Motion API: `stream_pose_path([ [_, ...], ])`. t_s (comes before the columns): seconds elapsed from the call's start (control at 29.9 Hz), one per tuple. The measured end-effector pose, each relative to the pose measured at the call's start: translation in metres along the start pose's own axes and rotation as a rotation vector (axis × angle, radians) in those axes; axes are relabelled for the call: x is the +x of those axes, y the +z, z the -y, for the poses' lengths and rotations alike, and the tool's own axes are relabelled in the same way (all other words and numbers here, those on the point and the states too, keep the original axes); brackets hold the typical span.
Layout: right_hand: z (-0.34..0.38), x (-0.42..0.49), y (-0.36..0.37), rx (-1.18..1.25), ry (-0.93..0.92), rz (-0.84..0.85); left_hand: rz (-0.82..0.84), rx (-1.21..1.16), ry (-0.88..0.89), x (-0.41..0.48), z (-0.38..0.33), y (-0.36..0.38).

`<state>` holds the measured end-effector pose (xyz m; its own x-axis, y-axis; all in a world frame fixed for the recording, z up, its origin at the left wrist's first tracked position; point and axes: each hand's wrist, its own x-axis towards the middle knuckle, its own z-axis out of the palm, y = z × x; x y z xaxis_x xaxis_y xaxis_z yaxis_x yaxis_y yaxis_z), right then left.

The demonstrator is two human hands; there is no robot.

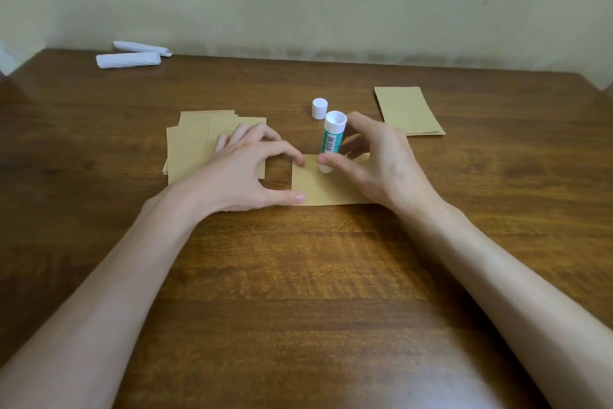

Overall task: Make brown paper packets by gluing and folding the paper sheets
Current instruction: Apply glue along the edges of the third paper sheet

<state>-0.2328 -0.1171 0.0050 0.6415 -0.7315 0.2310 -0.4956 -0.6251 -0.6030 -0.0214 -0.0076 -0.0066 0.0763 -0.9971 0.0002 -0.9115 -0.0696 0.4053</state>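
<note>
Brown, thin and limp, the small rectangular paper sheet point(318, 189) lies flat at the centre of the wooden counter point(298, 276), its long axis running left to right. It looks light enough to slide or crease, so it is best pinned at the edges: the left hand point(245, 169) arches over its left end, thumb and forefinger tips pressing the corners, gripping nothing. The right hand point(381, 159) pinches the rigid green-and-white glue stick point(331, 143) between thumb and fingers; it stands almost upright, lower end on the sheet near its far edge, probably the glue end, though that is hidden.
</note>
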Motion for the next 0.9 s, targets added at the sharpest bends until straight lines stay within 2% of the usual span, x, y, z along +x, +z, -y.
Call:
stream_pose_path([
  [0.1,0.000,0.005,-0.002,0.102,0.011,0.002,-0.003,-0.012,-0.003,0.000,0.000,0.001],
  [0.2,0.004,0.006,-0.011,0.325,0.035,-0.124,-0.004,-0.014,-0.006,0.002,-0.001,0.001],
  [0.27,0.006,0.007,-0.016,0.387,0.007,-0.149,-0.003,-0.016,-0.005,0.002,-0.002,0.001],
  [0.63,0.008,0.023,0.013,0.198,-0.116,0.078,-0.079,0.002,-0.049,0.002,-0.002,0.005],
  [0.9,0.020,0.024,0.020,0.074,-0.121,0.053,-0.046,0.049,-0.086,0.002,-0.003,0.003],
])
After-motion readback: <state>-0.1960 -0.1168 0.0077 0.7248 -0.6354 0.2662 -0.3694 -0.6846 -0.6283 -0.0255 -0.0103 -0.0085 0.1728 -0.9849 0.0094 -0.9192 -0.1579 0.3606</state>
